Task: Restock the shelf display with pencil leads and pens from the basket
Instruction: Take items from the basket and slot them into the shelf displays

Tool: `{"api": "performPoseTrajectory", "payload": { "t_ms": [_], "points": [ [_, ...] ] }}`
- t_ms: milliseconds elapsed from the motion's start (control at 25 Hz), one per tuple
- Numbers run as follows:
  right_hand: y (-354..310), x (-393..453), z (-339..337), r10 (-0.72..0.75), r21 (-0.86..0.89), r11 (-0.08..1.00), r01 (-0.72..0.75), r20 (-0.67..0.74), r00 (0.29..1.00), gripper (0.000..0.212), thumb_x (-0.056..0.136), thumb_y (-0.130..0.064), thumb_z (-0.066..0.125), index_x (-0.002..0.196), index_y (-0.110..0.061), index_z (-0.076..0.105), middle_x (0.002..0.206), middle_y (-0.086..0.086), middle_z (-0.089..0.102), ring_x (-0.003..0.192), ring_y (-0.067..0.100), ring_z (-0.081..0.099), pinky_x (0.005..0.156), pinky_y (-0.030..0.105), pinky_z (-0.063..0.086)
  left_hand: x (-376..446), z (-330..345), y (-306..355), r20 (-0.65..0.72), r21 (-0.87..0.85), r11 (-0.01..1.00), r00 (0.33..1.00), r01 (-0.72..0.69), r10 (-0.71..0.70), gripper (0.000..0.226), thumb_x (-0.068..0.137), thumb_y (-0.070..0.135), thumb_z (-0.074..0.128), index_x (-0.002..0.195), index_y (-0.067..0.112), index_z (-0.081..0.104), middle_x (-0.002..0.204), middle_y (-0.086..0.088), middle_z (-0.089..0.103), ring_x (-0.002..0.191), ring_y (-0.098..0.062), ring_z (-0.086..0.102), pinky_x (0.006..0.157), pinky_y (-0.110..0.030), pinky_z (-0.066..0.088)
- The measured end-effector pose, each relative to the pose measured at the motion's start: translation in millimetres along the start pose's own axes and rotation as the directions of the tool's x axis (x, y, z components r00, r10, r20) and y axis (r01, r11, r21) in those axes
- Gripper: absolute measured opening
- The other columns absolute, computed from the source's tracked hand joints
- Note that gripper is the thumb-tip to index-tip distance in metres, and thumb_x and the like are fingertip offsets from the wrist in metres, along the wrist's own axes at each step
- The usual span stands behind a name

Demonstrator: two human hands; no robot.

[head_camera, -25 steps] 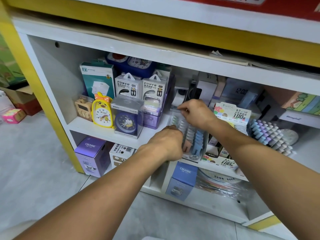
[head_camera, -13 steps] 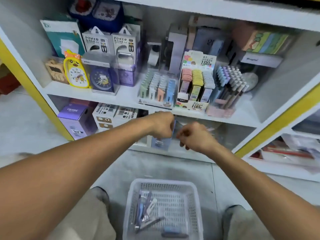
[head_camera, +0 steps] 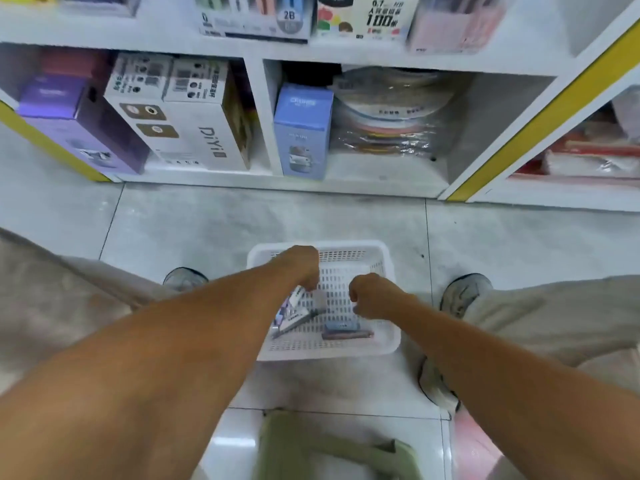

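Basket: we see a white slotted basket [head_camera: 389, 342] on the grey tiled floor [head_camera: 180, 220], in front of the shelf unit and between the person's two shoes.
Basket contents: a few packaged items lie in its lower half. A cluster of blister-packed pens [head_camera: 294, 315] sits at the left, partly under the left hand, and a flat bluish pack [head_camera: 343, 329] lies to the right, near the bottom wall. Blur keeps us from reading any label.
Left hand: the left hand [head_camera: 300, 266] reaches down into the basket from its upper left, fingers curled under. Its fingertips sit right at the top of the pen packs; we cannot tell whether it grips one or only touches it.
Right hand: the right hand [head_camera: 372, 296] hangs over the middle of the basket, curled into a loose fist. We see nothing between its fingers, but their undersides are hidden, so we cannot tell whether it holds anything.
Shelf display: at the top edge, on the upper shelf [head_camera: 346, 46], stand a tray marked 2B [head_camera: 256, 24], a carton printed with 100 [head_camera: 363, 19] and a pink holder [head_camera: 457, 26], side by side.
Lower compartments: the left one holds a purple box [head_camera: 76, 126] and a white DIY box [head_camera: 180, 119]; the right one holds a blue box [head_camera: 303, 129] just beside a plastic-wrapped stack [head_camera: 394, 112].
Legs: beige trousers [head_camera: 554, 317] frame both sides.
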State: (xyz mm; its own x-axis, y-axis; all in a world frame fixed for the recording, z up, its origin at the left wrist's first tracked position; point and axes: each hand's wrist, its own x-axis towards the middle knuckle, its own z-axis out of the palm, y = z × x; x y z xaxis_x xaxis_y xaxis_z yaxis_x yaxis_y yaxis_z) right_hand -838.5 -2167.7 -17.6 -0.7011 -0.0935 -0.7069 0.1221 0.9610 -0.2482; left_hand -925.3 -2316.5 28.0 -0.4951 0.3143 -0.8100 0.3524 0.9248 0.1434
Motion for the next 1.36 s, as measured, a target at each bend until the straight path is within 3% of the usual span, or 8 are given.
{"api": "performPoseTrajectory", "payload": {
  "t_ms": [120, 320, 520, 680, 840, 1040, 1200, 1360],
  "points": [
    [3.9, 13.1, 42.1, -0.042, -0.127, 0.991, 0.051, 0.072, 0.996, 0.029, 0.088, -0.017, 0.064, 0.116, -0.015, 0.059, 0.118, 0.007, 0.061, 0.104, 0.027, 0.063, 0.086, 0.039, 0.055, 21.3, 49.4, -24.4, 0.006, -0.011, 0.998, 0.998, 0.059, -0.059, 0.037, 0.087, 0.018, 0.067, 0.116, -0.004, 0.059, 0.097, -0.011, 0.057, 0.107, -0.028, 0.064, 0.082, -0.032, 0.053],
    [0.8, 29.0, 73.4, -0.108, -0.291, 0.947, 0.137, 0.115, 0.988, 0.040, 0.085, -0.018, 0.064, 0.123, -0.017, 0.051, 0.117, 0.003, 0.053, 0.098, 0.026, 0.064, 0.069, 0.035, 0.045, 37.2, 114.1, -30.7, -0.098, -0.155, 0.958, 0.961, 0.241, -0.258, 0.095, 0.084, 0.031, 0.073, 0.146, -0.005, 0.012, 0.140, -0.029, 0.035, 0.128, -0.040, 0.043, 0.101, -0.040, 0.045],
    [-2.0, 37.5, 77.0, -0.170, -0.421, 0.892, 0.163, 0.021, 0.985, 0.038, 0.089, -0.010, 0.063, 0.125, -0.012, 0.051, 0.115, 0.005, 0.056, 0.091, 0.025, 0.067, 0.065, 0.036, 0.050, 46.1, 125.4, -15.3, -0.202, -0.196, 0.950, 0.939, 0.241, -0.280, 0.106, 0.072, 0.026, 0.084, 0.146, 0.009, 0.009, 0.142, -0.023, 0.026, 0.131, -0.039, 0.033, 0.095, -0.050, 0.049],
    [1.8, 40.4, 77.9, -0.162, -0.375, 0.915, 0.152, 0.005, 0.987, 0.025, 0.094, -0.014, 0.056, 0.119, -0.012, 0.056, 0.111, 0.004, 0.061, 0.092, 0.025, 0.068, 0.071, 0.036, 0.054, 55.4, 130.5, -13.6, -0.331, -0.209, 0.970, 0.924, 0.127, -0.192, 0.081, 0.082, 0.012, 0.071, 0.143, 0.006, 0.017, 0.131, -0.016, 0.041, 0.118, -0.031, 0.046, 0.089, -0.044, 0.051],
    [4.3, 45.6, 76.4, -0.109, -0.286, 0.953, 0.105, 0.001, 0.994, 0.015, 0.096, -0.015, 0.054, 0.107, -0.015, 0.063, 0.101, 0.004, 0.066, 0.088, 0.025, 0.069, 0.073, 0.035, 0.056, 67.0, 134.0, -12.6, -0.257, -0.277, 0.959, 0.956, 0.064, -0.139, 0.044, 0.089, 0.004, 0.059, 0.129, 0.004, 0.038, 0.123, -0.016, 0.048, 0.110, -0.028, 0.050, 0.090, -0.041, 0.052],
    [11.8, 45.8, 74.3, -0.040, -0.150, 0.988, 0.041, 0.005, 0.999, 0.011, 0.096, -0.019, 0.056, 0.100, -0.015, 0.066, 0.094, 0.004, 0.066, 0.085, 0.024, 0.068, 0.073, 0.033, 0.055, 79.7, 131.2, -20.1, -0.186, -0.251, 0.968, 0.980, 0.029, -0.078, 0.037, 0.093, 0.002, 0.051, 0.130, 0.000, 0.044, 0.119, -0.017, 0.049, 0.104, -0.026, 0.054, 0.088, -0.035, 0.054],
    [11.8, 44.1, 53.8, 0.022, 0.072, 0.997, -0.025, 0.046, 0.999, 0.013, 0.095, -0.028, 0.060, 0.098, -0.017, 0.067, 0.097, 0.003, 0.067, 0.083, 0.019, 0.066, 0.078, 0.037, 0.059, 76.7, 113.8, -29.8, -0.023, -0.463, 0.886, 1.000, 0.000, -0.013, 0.021, 0.097, 0.013, 0.054, 0.114, 0.008, 0.043, 0.094, -0.007, 0.057, 0.073, -0.015, 0.060, 0.051, -0.024, 0.046],
    [13.0, 35.3, -0.2, -0.022, 0.351, 0.936, -0.008, 0.082, 0.996, 0.014, 0.096, -0.018, 0.062, 0.093, -0.006, 0.070, 0.080, 0.010, 0.070, 0.061, 0.016, 0.062, 0.060, 0.026, 0.056, 51.5, 70.8, -37.5, -0.041, -0.561, 0.818, 0.991, -0.126, 0.125, 0.017, 0.098, 0.025, 0.052, 0.090, 0.009, 0.054, 0.077, -0.009, 0.064, 0.062, -0.020, 0.062, 0.050, -0.032, 0.049]
  ]
}}
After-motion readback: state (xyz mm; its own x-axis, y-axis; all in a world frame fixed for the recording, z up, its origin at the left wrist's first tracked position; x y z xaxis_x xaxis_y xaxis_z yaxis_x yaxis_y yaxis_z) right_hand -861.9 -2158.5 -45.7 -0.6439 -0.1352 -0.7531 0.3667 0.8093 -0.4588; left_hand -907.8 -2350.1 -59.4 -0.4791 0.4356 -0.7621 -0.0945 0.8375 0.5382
